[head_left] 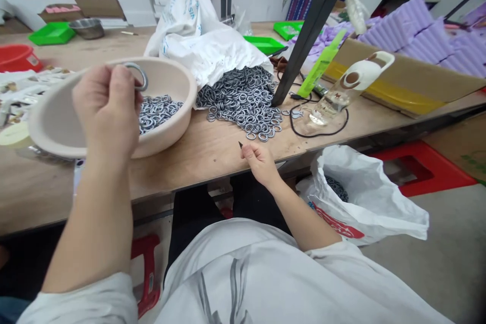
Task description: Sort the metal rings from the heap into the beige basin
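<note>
My left hand (110, 106) is raised over the beige basin (167, 149), its thumb and fingers pinching a grey ring (143, 77). Several similar rings (161, 111) lie inside that basin. Close to the table's front edge, my right hand (260, 162) is closed around a small tool with a dark pointed tip (240, 145); the rest of it is hidden in the fingers. Beyond this hand, a heap of grey rings (246, 101) spills from a white sack (212, 50) onto the wooden table (201, 147).
A dark metal post (304, 40) rises right of the heap. Beside it stand a clear bottle (334, 104) with a black cord (322, 135) and a cardboard box (410, 76) of purple pieces. An open white bag (379, 197) sits below the table edge at right.
</note>
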Demonstrator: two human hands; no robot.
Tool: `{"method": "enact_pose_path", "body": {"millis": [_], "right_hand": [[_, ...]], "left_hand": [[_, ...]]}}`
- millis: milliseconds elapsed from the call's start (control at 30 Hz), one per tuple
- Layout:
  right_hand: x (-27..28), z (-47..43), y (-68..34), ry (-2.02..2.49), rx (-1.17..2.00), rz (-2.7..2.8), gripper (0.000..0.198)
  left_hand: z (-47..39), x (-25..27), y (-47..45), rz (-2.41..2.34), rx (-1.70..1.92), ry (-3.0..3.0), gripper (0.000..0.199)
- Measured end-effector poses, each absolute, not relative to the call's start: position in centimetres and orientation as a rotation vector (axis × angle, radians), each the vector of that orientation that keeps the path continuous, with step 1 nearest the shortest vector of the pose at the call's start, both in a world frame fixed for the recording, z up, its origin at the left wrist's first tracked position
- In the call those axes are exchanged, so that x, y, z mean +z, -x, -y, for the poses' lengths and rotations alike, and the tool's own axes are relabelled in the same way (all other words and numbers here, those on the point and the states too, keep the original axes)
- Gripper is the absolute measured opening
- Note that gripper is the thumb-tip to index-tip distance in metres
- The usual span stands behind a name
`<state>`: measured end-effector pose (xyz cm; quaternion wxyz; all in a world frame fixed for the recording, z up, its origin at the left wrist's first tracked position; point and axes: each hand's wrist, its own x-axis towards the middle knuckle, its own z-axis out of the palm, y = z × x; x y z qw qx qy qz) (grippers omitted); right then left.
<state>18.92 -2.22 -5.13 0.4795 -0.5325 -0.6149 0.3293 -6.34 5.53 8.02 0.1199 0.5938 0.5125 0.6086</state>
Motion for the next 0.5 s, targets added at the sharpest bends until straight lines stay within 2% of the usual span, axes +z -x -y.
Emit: {"method": "enact_pose_path", "body": {"millis": [67,133,200,300,400,500], "right_hand": [[-5.3,2.0,-19.4,1.394,0.71,1.554,0.054],[-5.2,1.4,-20.4,1.546,0.521,1.598,0.045],[-5.1,0.4,-21.5,1.705,0.308,1.615,0.033],[-4.8,-1.0,-22.8,1.828,0.129,1.65,0.029],[-4.8,-1.7,-23.8,1.852,0.1,1.659,0.03],[-4.9,-2.0,-25.3,1.877,0.066,1.571,0.03]], "left_hand": [[-7.4,8.6,7.4,-1.938,1.251,-2.035,0.035],[-7.9,8.5,7.9,-2.135,0.694,-2.223,0.031],[-7.2,7.9,7.8,-2.17,0.509,-2.327,0.033],[-5.2,6.8,6.9,-2.107,0.903,-2.465,0.035],[-2.8,5.9,5.9,-1.739,1.379,-2.641,0.027],[-0.6,5.5,5.7,-1.406,1.602,-2.662,0.027]]}}
